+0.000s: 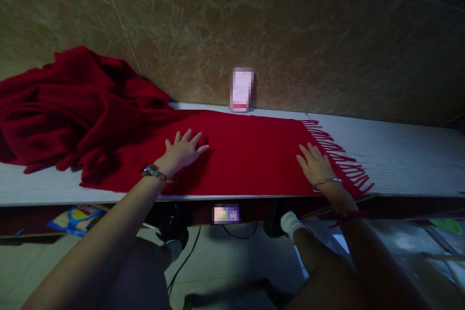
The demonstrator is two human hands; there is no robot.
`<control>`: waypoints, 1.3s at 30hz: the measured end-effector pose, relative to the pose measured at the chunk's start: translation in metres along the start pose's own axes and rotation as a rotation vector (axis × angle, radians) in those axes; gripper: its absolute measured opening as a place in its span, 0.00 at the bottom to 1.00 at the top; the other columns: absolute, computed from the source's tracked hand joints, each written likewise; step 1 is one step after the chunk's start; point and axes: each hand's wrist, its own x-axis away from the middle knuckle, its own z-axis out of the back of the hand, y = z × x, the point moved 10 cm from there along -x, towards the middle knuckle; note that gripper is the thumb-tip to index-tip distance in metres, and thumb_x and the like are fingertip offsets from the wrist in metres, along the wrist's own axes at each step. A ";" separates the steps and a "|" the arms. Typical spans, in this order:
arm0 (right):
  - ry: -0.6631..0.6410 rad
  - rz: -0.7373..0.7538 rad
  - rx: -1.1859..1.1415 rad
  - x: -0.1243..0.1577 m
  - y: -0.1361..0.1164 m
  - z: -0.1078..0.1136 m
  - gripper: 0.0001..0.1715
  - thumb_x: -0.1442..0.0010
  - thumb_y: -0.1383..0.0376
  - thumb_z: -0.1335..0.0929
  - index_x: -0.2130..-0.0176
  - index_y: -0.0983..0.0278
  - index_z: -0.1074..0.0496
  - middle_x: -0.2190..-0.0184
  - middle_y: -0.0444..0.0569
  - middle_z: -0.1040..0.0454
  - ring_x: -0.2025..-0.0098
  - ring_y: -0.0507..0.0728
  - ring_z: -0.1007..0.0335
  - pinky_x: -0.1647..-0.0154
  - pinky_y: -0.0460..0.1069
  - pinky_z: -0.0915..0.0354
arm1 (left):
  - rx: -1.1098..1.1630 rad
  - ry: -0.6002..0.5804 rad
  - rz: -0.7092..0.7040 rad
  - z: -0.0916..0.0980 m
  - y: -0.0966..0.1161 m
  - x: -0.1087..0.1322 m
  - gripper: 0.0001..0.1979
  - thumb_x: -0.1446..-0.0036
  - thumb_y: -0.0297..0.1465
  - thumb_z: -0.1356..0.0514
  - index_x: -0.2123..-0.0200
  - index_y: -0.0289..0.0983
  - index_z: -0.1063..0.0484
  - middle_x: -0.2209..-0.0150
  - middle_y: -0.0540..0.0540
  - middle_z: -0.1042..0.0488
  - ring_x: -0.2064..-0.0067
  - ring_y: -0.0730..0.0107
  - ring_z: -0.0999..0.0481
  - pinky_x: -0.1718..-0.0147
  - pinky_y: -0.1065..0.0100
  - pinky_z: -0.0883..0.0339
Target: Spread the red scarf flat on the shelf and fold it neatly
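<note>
A red fringed scarf (250, 150) lies spread flat on a white table (399, 155), its fringe at the right end. The rest of the red cloth is bunched in a heap (72, 101) at the left. My left hand (183, 151) lies flat on the scarf near its middle, fingers spread, a bracelet on the wrist. Close to the fringe, my right hand (315, 164) also rests flat on the scarf with fingers stretched out and a bangle on the wrist. Neither hand holds anything.
A small pale box (241, 89) stands at the back of the table against a brown marbled wall (254, 24). Under the table are a blue and yellow packet (78, 218), dark cables (189, 256) and my feet on a tiled floor.
</note>
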 end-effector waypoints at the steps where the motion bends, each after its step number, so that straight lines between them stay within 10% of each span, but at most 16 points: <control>1: -0.011 0.058 -0.030 0.002 -0.024 0.003 0.30 0.37 0.59 0.48 0.40 0.67 0.40 0.36 0.59 0.46 0.35 0.65 0.53 0.39 0.67 0.52 | 0.015 -0.009 -0.009 -0.001 0.002 0.006 0.31 0.39 0.49 0.61 0.35 0.46 0.53 0.33 0.43 0.57 0.35 0.41 0.57 0.45 0.37 0.51; 7: -0.146 0.377 -0.161 0.028 -0.150 -0.002 0.31 0.37 0.57 0.45 0.37 0.59 0.46 0.34 0.50 0.51 0.33 0.62 0.59 0.37 0.65 0.55 | -0.059 -0.063 -0.093 -0.023 0.020 0.029 0.30 0.38 0.47 0.61 0.35 0.45 0.56 0.32 0.43 0.61 0.34 0.41 0.61 0.45 0.35 0.55; 12: -0.273 0.403 -0.136 0.037 -0.164 -0.024 0.30 0.37 0.56 0.45 0.37 0.58 0.46 0.34 0.50 0.52 0.33 0.61 0.59 0.37 0.65 0.56 | -0.063 -0.108 -0.086 -0.029 0.018 0.027 0.29 0.38 0.47 0.60 0.35 0.48 0.59 0.32 0.45 0.64 0.34 0.40 0.62 0.46 0.32 0.56; 31: -0.100 -0.100 0.058 -0.007 0.081 -0.037 0.31 0.37 0.59 0.50 0.40 0.62 0.40 0.38 0.53 0.42 0.37 0.64 0.48 0.43 0.66 0.44 | 0.018 -0.030 0.024 -0.021 -0.009 0.018 0.33 0.42 0.53 0.62 0.36 0.49 0.55 0.33 0.43 0.58 0.35 0.35 0.59 0.50 0.27 0.55; 39: 0.004 -0.117 0.042 -0.013 0.089 -0.018 0.31 0.38 0.59 0.48 0.43 0.68 0.36 0.41 0.60 0.38 0.38 0.65 0.46 0.42 0.66 0.45 | 0.056 0.020 0.125 -0.017 -0.025 0.018 0.35 0.42 0.54 0.64 0.35 0.46 0.54 0.33 0.41 0.59 0.35 0.33 0.61 0.49 0.27 0.57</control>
